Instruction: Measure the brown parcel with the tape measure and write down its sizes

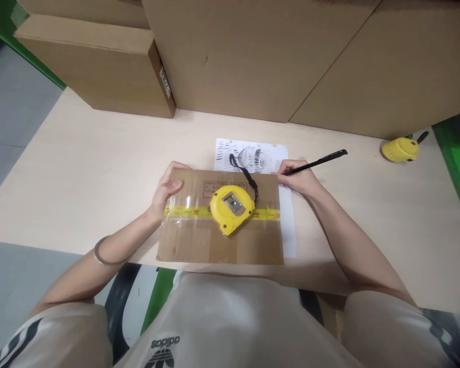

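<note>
A flat cardboard piece (191,240) with a yellow printed tape strip lies on the table in front of me. A yellow tape measure (230,207) with a black wrist strap rests on its middle. My left hand (167,190) grips the cardboard's upper left corner, fingers curled over the edge. My right hand (297,176) sits at the cardboard's upper right corner and is closed on a black pen (318,161), tip near the corner. A white sheet with a dark sketch (253,154) lies under the cardboard and sticks out behind and to its right.
Large cardboard boxes (253,56) stand along the back of the light wooden table (80,168), with another box (99,71) at the back left. A second yellow tape measure (400,149) lies at the far right. My left wrist wears a metal bangle (101,255).
</note>
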`<state>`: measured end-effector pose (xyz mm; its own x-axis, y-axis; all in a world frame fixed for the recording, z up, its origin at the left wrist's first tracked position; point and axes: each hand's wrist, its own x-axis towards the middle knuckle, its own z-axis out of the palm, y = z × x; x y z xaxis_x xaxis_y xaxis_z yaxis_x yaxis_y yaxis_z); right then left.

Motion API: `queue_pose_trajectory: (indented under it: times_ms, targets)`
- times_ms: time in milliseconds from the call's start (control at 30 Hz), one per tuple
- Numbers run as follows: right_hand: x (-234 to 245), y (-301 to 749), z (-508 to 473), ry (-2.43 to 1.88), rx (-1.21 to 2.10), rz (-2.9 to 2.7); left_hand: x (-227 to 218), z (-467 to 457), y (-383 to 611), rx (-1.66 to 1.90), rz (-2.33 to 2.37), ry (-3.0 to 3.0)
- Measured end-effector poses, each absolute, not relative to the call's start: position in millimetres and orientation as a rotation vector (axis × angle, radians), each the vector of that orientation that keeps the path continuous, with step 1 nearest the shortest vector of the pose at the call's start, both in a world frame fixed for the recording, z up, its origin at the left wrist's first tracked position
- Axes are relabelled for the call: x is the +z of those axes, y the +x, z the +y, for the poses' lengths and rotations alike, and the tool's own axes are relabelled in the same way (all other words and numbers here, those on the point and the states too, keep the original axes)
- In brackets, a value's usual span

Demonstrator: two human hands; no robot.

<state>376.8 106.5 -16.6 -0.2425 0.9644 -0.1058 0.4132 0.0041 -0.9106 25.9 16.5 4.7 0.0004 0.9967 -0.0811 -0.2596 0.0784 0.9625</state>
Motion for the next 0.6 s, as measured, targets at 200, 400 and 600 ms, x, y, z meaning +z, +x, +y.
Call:
queue_pose_trajectory:
  times_ms: [200, 400, 600]
  targets:
    - [-16.7, 377.3, 106.0, -1.424, 1.222, -1.691, 4.8, 16.3, 25.2, 1.268, 1.060, 0.958]
    - [-18.2, 377.4, 105.7, -1.426, 1.216, -1.668, 6.8, 16.2, 26.2, 1.264, 1.076, 0.939]
    - [-17.5, 378.2, 106.3, -1.435, 1.231, -1.688, 7.2, 16.0, 26.7, 1.273, 1.077, 0.937]
